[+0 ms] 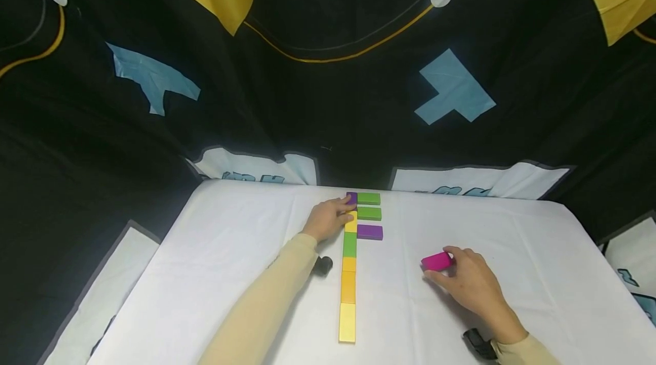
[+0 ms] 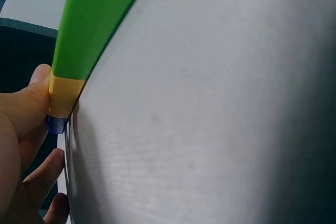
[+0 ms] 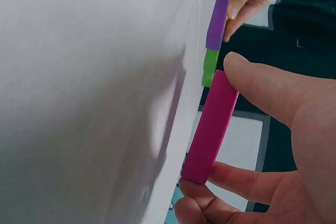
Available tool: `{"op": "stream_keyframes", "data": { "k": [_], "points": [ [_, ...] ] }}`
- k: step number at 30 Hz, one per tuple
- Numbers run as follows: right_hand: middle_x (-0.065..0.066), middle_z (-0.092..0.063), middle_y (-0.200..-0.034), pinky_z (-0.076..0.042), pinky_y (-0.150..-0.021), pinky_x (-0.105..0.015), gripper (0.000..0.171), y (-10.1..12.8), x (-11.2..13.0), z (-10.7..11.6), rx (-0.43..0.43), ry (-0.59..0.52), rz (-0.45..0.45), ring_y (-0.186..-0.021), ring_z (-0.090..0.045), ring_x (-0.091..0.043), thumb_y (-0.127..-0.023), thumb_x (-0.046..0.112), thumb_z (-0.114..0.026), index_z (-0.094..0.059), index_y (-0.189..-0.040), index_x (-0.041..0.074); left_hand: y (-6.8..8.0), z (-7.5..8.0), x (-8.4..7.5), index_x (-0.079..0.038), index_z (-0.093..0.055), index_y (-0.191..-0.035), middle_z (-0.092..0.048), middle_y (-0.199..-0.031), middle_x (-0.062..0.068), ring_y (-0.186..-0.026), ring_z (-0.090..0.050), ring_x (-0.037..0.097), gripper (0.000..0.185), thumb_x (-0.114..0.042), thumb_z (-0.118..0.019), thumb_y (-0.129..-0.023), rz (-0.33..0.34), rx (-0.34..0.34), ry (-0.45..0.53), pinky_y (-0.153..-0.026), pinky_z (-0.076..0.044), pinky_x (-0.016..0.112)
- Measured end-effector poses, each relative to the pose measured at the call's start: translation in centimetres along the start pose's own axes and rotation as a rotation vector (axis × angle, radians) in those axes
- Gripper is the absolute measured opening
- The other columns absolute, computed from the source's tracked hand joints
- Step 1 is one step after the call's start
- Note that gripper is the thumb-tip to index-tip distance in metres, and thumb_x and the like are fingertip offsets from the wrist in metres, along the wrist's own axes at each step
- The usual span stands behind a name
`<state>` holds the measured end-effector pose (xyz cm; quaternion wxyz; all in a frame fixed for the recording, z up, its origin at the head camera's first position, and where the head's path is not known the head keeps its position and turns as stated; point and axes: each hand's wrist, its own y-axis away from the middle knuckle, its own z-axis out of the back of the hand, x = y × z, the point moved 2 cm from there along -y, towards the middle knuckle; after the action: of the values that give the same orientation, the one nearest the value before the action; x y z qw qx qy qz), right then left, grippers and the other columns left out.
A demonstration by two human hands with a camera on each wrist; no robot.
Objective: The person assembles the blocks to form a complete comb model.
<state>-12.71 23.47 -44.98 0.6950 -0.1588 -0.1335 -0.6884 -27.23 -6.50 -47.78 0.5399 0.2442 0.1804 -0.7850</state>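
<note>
Mid-way through laying blocks: right hand (image 1: 474,282) pinching a pink block (image 1: 437,261) on the white table (image 1: 230,251), left hand (image 1: 328,218) steadying, fingers straight, the block column (image 1: 348,274); next, probably carrying pink over beside the purple block (image 1: 369,232).

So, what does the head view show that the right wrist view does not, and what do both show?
Only the head view shows the whole white table, the full line of yellow, orange and green blocks, the left hand touching the far end of that line, and the black patterned cloth behind. Only the right wrist view shows up close how thumb and fingers pinch the pink block at its ends. Both show the right hand holding the pink block and a purple block between green ones.
</note>
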Motion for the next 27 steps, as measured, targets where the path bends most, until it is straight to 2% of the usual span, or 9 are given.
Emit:
{"op": "stream_keyframes", "data": {
  "k": [14,27],
  "points": [
    [-0.020,-0.067,-0.103,-0.054,-0.073,-0.049,0.074,-0.4,2.2,-1.2,-0.033,0.019,0.037,-0.090,-0.058,-0.032,-0.077,0.046,-0.085,-0.063,-0.123,-0.008,0.1,0.1,-0.2,-0.022,-0.062,-0.139,-0.046,-0.154,-0.004,-0.144,-0.040,0.024,0.041,-0.027,-0.065,-0.098,-0.017,-0.004,0.002,-0.120,-0.029,0.042],
    [-0.019,-0.068,-0.100,-0.054,-0.072,-0.047,0.074,-1.2,4.2,-2.0,-0.043,0.032,0.082,-0.088,-0.060,-0.031,-0.076,0.048,-0.085,-0.065,-0.121,-0.007,0.0,0.1,-0.1,-0.022,-0.063,-0.138,-0.046,-0.154,-0.005,-0.144,-0.040,0.024,0.041,-0.028,-0.066,-0.098,-0.022,-0.002,0.005,-0.120,-0.030,0.042]
  ]
}}
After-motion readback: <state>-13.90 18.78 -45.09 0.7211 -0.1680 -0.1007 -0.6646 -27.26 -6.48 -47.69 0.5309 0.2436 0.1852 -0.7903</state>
